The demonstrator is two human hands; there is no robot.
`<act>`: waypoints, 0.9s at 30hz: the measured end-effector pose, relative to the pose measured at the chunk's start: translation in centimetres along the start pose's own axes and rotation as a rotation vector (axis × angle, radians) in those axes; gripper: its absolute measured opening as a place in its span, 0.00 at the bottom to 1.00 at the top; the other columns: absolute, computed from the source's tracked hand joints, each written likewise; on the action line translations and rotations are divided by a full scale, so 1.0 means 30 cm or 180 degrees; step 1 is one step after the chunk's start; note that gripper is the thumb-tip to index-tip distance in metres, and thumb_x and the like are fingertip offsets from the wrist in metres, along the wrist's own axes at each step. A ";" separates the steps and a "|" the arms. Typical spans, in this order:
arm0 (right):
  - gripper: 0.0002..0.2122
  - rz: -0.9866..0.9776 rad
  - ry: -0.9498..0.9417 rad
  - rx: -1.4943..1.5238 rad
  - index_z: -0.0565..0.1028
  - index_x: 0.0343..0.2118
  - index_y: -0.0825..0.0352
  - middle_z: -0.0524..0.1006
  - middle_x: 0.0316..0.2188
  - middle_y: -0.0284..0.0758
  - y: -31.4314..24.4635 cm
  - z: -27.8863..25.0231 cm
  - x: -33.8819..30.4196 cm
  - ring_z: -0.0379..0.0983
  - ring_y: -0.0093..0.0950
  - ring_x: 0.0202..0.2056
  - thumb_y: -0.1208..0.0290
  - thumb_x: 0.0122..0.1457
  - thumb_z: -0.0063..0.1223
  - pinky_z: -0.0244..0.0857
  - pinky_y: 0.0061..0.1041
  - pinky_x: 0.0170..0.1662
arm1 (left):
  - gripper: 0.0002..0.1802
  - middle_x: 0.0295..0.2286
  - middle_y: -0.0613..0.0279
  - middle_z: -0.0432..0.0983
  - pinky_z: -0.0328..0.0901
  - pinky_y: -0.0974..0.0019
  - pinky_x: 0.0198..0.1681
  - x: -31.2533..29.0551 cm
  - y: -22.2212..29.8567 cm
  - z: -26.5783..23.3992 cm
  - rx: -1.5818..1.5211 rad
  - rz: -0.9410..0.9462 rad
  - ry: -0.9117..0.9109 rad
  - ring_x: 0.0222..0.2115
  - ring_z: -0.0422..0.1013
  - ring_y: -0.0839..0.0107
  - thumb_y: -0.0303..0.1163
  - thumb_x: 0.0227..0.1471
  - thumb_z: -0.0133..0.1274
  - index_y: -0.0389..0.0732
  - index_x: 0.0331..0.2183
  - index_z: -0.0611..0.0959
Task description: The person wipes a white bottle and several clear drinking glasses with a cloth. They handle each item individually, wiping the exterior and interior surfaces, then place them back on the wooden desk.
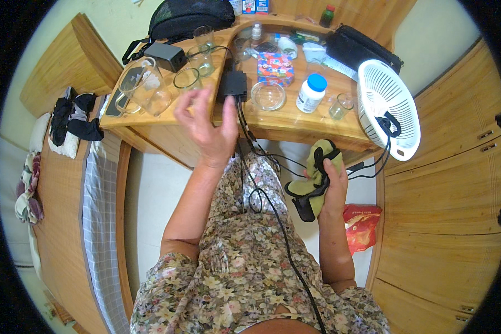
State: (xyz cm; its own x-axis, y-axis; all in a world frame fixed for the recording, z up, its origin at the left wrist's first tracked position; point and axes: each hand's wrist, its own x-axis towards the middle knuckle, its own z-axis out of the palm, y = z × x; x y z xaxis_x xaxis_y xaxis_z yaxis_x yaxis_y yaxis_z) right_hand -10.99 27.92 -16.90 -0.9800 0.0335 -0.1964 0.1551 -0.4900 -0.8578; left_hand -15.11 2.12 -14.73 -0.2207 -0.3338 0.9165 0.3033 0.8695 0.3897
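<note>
In my right hand (334, 186) is a soft, folded olive-green cloth piece with black edging (309, 186), held in front of the desk; its exact kind is not clear. My left hand (209, 131) is raised at the desk's front edge, fingers spread and holding nothing. Just beyond its fingers stand a drinking glass (187, 79) and a small black box (233, 84) with cables running out of it. To the left of that hand is a clear glass pitcher (145, 92).
Across the wooden desk (306, 127) are a glass dish (268, 97), a blue-capped white bottle (311, 93), a colourful box (275, 68) and a small glass (340, 106). A white basket (388, 106) overhangs the right edge. Black cables (278, 214) hang before me. A red bag (362, 225) lies at lower right.
</note>
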 end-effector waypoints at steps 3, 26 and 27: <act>0.15 0.0034 -0.0030 0.0057 0.72 0.51 0.68 0.80 0.38 0.35 0.002 0.002 0.004 0.79 0.27 0.32 0.71 0.62 0.54 0.78 0.29 0.35 | 0.28 0.51 0.43 0.62 0.59 0.51 0.54 0.067 -0.041 -0.050 0.0564 -0.0092 -0.0045 0.52 0.62 0.50 0.24 0.43 0.66 0.38 0.48 0.78; 0.21 0.1096 -0.0940 0.1017 0.68 0.57 0.68 0.77 0.49 0.44 0.035 0.096 0.018 0.78 0.34 0.45 0.62 0.66 0.50 0.76 0.37 0.45 | 0.12 0.54 0.48 0.65 0.65 0.56 0.54 -0.062 0.157 -0.097 -0.2502 -0.1293 -0.1454 0.55 0.64 0.58 0.24 0.47 0.64 0.37 0.34 0.77; 0.21 0.1258 -0.1276 0.1426 0.68 0.57 0.68 0.76 0.50 0.45 0.037 0.107 0.017 0.78 0.34 0.46 0.62 0.66 0.50 0.76 0.38 0.46 | 0.13 0.54 0.48 0.66 0.65 0.58 0.53 -0.080 0.171 -0.100 -0.2440 -0.1158 -0.1773 0.54 0.66 0.57 0.24 0.46 0.65 0.37 0.34 0.77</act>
State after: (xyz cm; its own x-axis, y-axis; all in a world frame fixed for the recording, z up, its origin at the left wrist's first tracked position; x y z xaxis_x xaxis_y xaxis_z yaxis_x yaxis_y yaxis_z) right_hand -11.71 24.59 -16.43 -0.8449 -0.5005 -0.1888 0.5259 -0.7126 -0.4644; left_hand -10.24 6.28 -14.66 -0.7595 -0.1445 0.6343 0.6014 0.2159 0.7692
